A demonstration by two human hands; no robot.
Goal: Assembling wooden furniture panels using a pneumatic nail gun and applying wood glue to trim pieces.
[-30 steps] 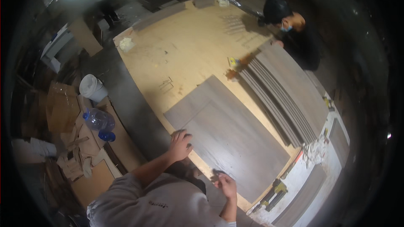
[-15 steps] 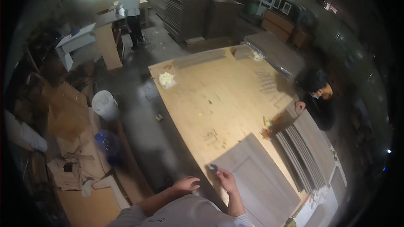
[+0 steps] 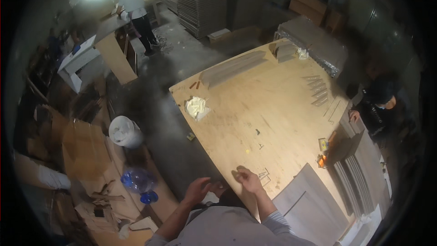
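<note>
My right hand [image 3: 249, 182] is over the near left edge of a large light-wood worktable [image 3: 227, 123], its thumb and fingers pinched together. What they hold, if anything, is too small and dim to make out. Left of it, off the table edge and in front of my body, my left hand [image 3: 198, 190] has loosely bent fingers and nothing visible in it. A flat grey wood-grain panel [image 3: 314, 202] lies on the table to the right of my right hand. Small pencil-like marks [image 3: 264, 176] show on the tabletop just beyond that hand.
Stacked grey panels [image 3: 357, 177] stand at the right, near a co-worker [image 3: 380, 105]. An orange-handled tool [image 3: 322, 161] lies beside them. A crumpled pale cloth [image 3: 196, 107] sits at the table's far left. A white bucket [image 3: 125, 132] and blue-tinted bottle [image 3: 139, 180] are at left.
My view has shifted, so the table sits farther right. My right hand has moved from the grey panel's corner to the bare wood near the table edge. My left hand remains off the table.
</note>
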